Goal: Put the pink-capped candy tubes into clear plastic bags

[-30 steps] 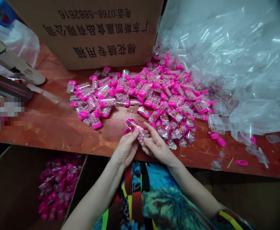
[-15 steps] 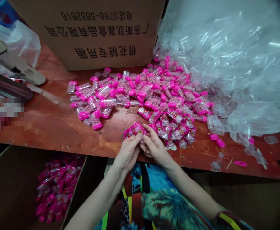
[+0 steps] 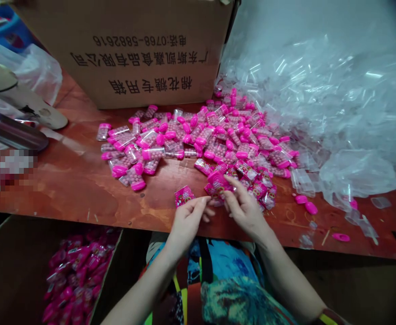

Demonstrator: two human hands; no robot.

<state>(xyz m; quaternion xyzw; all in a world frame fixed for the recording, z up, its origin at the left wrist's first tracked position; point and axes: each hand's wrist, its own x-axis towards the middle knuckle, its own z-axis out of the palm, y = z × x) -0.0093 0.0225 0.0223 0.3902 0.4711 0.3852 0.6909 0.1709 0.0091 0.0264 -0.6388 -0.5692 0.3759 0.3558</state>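
Head camera: our right hand (image 3: 243,210) pinches a glossy, pink printed film packet (image 3: 215,180) between thumb and fingertips, above the near edge of the red-brown wooden table (image 3: 66,180). Behind and beside it lies a pile of shiny pink-and-clear wrapped packets (image 3: 269,197); whether the held one touches them, we cannot tell. Our left hand (image 3: 186,221) is beside it at the same edge, thumb stretched out, fingers blurred; we cannot tell whether they grip anything. A square pink printed film piece (image 3: 184,195) shows just beyond its knuckles. Farther from the near edge we see heaped clear plastic bottles with bright pink caps (image 3: 154,153). We judge the held packet light, its film thin and slippery, easily creased; a gentle pinch across its middle should suit it.
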